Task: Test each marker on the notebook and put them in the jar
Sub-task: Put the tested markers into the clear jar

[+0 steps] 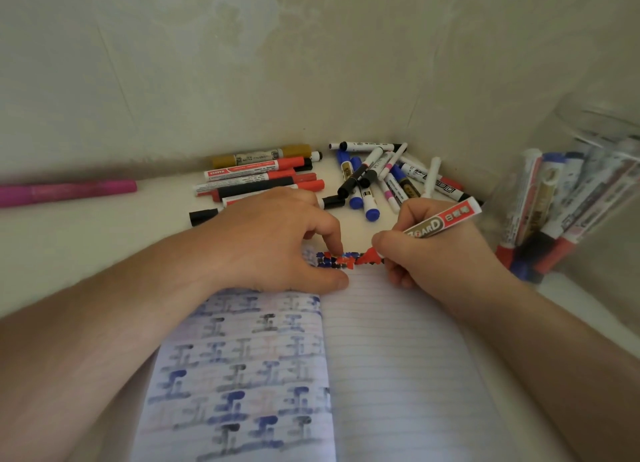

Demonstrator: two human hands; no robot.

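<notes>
Pale patterned walls meet in a corner at 12 o'clock, behind a white tabletop [104, 240]. At 3 o'clock a clear glass jar [588, 198], blurred at its rim, holds a bundle of markers [540, 212] standing tips down, with red, blue and black caps at the bottom. Loose markers [377, 177] lie in a heap at 12 o'clock, just beyond the hands; beside them, toward 11 o'clock, a row [259, 177] of red, black and gold ones lies roughly parallel. One pink marker [69, 191] lies apart at 9 o'clock.

An open notebook [398, 375] fills the lower centre, from 6 o'clock upward. Its left page shows blue and grey ink marks bleeding through; its right page is lined and mostly blank, with a band of blue, black and red test marks [346, 260] along the top edge.

Left hand [277, 247]: palm down on the notebook's upper left page, fingers loosely bent, index tip touching the test marks, thumb flat on the paper; it holds nothing.

Right hand [440, 260]: fingers curled around a red board marker [443, 221], barrel slanting up toward 2 o'clock, tip at the red marks on the page.
</notes>
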